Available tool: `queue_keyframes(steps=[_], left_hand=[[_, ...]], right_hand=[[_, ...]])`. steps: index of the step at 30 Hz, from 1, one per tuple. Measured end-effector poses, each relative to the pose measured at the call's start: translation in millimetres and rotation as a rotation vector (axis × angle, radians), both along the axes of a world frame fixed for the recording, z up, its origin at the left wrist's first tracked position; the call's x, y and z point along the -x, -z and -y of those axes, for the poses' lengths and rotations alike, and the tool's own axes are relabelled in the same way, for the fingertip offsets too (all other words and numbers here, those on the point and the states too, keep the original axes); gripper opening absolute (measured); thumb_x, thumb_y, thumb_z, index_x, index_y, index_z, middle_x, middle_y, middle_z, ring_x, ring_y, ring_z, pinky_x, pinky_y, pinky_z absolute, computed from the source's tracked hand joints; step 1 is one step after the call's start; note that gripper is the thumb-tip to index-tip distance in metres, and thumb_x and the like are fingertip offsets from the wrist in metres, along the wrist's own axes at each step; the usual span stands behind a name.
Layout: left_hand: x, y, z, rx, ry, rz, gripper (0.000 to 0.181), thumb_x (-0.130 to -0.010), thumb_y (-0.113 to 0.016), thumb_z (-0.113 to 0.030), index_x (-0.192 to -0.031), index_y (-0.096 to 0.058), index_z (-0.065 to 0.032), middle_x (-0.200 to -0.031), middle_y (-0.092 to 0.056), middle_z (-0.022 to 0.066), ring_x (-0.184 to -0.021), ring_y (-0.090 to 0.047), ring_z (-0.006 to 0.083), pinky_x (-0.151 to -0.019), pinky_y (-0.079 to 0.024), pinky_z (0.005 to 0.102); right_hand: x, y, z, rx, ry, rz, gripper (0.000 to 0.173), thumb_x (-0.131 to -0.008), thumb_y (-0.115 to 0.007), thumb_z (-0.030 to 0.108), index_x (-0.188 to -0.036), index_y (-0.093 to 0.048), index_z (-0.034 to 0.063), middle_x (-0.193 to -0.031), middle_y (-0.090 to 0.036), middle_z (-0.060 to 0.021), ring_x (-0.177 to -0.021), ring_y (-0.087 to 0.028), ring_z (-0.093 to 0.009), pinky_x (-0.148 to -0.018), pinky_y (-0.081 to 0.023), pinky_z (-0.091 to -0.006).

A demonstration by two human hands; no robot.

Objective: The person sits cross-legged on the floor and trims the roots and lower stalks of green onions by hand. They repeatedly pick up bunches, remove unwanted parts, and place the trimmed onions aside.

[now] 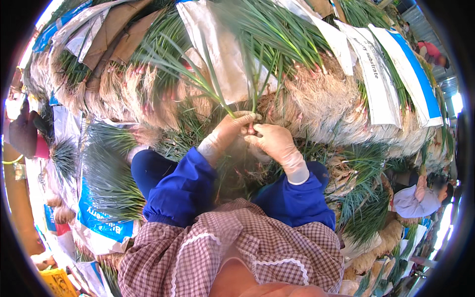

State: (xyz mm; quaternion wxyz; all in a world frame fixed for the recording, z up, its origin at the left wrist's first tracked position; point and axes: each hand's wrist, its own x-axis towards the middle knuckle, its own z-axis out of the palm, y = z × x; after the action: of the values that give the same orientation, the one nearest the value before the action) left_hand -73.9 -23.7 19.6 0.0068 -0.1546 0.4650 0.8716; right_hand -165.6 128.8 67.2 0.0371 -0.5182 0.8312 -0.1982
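My left hand (228, 130), in a thin pale glove, is shut on onion-like plants (215, 91) whose long green leaves fan out up and to the left. Another plant (254, 96) stands upright at its fingertips, its reddish base showing between both hands. My right hand (274, 140), gloved too, pinches at that base with thumb and forefinger. Fine roots (259, 153) hang blurred below the fingers. Loose green leaves and a few thin plants (237, 170) lie between my knees.
A long heap of such plants, roots (319, 92) facing me, stands ahead, partly covered by white sacks (219, 48) and brown sheets (111, 33). A leafy bundle (111, 189) lies on my left, another (365, 200) on my right. Other people (417, 198) sit or stand around.
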Motion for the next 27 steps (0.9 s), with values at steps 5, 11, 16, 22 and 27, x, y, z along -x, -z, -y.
queue_keyframes(steps=[5,11,16,22,27], left_hand=[[-24,8,-23,-0.451,-0.204,-0.033,0.018,-0.099,-0.050,-0.017,-0.104,-0.056,-0.0019,-0.080,-0.058,0.0046,-0.057,-0.048,0.0083,-0.062,-0.051,0.0238],[-59,-15,-23,-0.568,-0.230,-0.227,0.022,-0.100,-0.047,-0.023,-0.107,-0.056,-0.0042,-0.048,-0.028,-0.0064,-0.038,-0.028,0.0074,-0.040,-0.032,0.0245],[-64,13,-25,-0.411,-0.255,-0.060,0.026,-0.100,-0.047,-0.023,-0.113,-0.056,-0.0032,-0.050,-0.034,-0.0052,-0.039,-0.029,0.0077,-0.052,-0.038,0.0241],[-97,-13,-14,-0.469,-0.253,-0.311,0.036,-0.104,-0.036,-0.025,-0.123,-0.055,-0.0013,-0.049,-0.033,-0.0060,-0.036,-0.027,0.0049,-0.037,-0.026,0.0207],[-136,-76,26,-0.458,-0.277,-0.689,0.040,-0.105,-0.029,-0.028,-0.127,-0.050,-0.0017,-0.050,-0.036,-0.0053,-0.036,-0.029,0.0056,-0.036,-0.030,0.0210]], right_hand=[[48,18,0,0.368,0.503,-0.190,0.034,-0.091,-0.060,0.039,-0.082,-0.063,0.0066,-0.078,-0.066,-0.0101,-0.069,-0.063,-0.026,-0.062,-0.050,-0.0371],[81,64,11,0.137,0.529,0.386,0.032,-0.093,-0.061,0.035,-0.090,-0.064,0.0029,-0.067,-0.061,-0.0074,-0.058,-0.057,-0.018,-0.054,-0.045,-0.0319],[-6,37,-14,0.557,0.385,1.182,0.033,-0.100,-0.051,0.030,-0.108,-0.066,0.0027,-0.058,-0.050,0.0022,-0.049,-0.045,-0.006,-0.044,-0.035,-0.0225],[2,-42,-159,0.888,0.866,0.175,0.027,-0.099,-0.040,0.013,-0.106,-0.066,0.0068,-0.064,-0.049,0.0053,-0.050,-0.037,-0.003,-0.046,-0.035,-0.0182],[105,17,-344,0.274,1.298,0.019,0.028,-0.101,-0.044,0.022,-0.103,-0.069,0.0089,-0.075,-0.064,-0.0042,-0.059,-0.054,-0.015,-0.053,-0.042,-0.0263]])
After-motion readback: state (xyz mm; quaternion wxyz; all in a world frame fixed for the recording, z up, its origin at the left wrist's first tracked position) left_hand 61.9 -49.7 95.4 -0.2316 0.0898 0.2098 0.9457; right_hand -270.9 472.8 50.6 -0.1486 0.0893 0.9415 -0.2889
